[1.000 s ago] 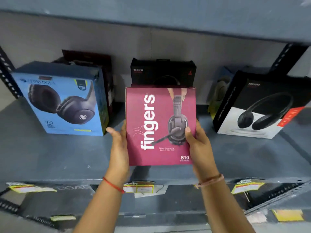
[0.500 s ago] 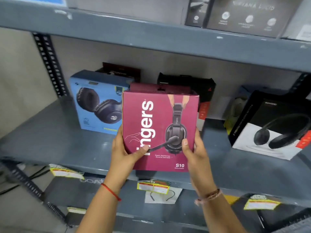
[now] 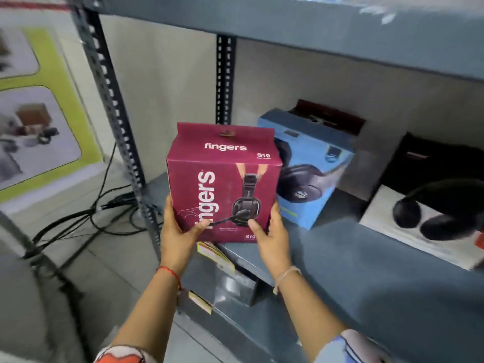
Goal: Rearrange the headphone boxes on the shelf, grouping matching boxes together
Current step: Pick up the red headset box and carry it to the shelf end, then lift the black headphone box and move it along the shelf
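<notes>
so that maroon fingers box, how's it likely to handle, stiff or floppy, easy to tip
The maroon fingers box looks like thin printed cardboard with crisp edges, so probably fairly stiff but dentable. The left hand and right hand hold it by its lower corners alone, suggesting it is light. It is taller than deep, so it might tip backward if nudged.

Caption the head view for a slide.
Both hands, left and right, hold a maroon Fingers box beside a blue headphone box.
</notes>
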### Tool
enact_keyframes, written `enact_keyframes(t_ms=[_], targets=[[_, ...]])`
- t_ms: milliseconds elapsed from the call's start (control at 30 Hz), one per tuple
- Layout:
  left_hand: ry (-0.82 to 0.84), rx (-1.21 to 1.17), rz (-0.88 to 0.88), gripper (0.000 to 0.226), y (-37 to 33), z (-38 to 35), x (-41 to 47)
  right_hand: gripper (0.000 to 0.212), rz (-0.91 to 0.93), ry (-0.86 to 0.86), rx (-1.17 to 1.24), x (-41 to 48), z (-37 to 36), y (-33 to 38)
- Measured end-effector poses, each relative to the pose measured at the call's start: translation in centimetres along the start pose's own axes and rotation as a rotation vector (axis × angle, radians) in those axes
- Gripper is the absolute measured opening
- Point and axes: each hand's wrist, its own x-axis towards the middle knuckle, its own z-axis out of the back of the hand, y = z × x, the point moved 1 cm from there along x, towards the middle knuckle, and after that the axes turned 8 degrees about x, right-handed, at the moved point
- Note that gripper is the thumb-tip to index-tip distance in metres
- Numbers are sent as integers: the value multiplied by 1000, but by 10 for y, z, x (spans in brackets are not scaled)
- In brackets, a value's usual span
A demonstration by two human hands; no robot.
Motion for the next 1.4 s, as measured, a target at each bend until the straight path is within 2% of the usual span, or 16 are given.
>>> enact_keyframes(t_ms=[167, 267, 400, 500, 567, 633, 700, 767, 900, 1067, 1233, 1300, 1400], targets=[[-70, 53, 37, 89, 27, 23, 70, 70, 8, -35, -14, 62, -65, -14], [-92, 75, 22, 89, 37, 24, 102, 68, 9, -81, -64, 89, -84, -17], [-97, 79, 10, 86, 41, 22, 119, 71, 3, -55, -78, 110, -92, -22], [-117, 61, 18, 82, 45, 22, 104, 76, -46, -17, -52, 91, -85, -30], [-268, 191, 9, 77, 51, 15, 71, 77, -66, -46, -43, 64, -71, -36], [-336, 395, -34, 66, 48, -5, 26, 65, -97, -103, -33, 35, -45, -37], [-193, 455, -144, 56, 34, -43, -17, 52, -105, -148, -45, 5, -7, -36], [29, 444, -206, 50, 18, -84, -48, 44, -62, -214, -116, -22, 39, -31], [388, 370, -127, 52, -12, -170, -94, 37, -76, -400, -182, -76, 149, -22], [549, 279, -36, 46, -49, -272, -177, 43, -89, -598, -288, -142, 290, -17], [694, 281, -59, 52, -79, -352, -245, 33, -107, -795, -248, -191, 402, -11], [752, 289, -66, 56, -86, -379, -259, 46, -56, -953, -198, -202, 441, -6], [849, 197, 13, 68, -101, -395, -257, 90, 14, -1138, -224, -201, 475, 18]])
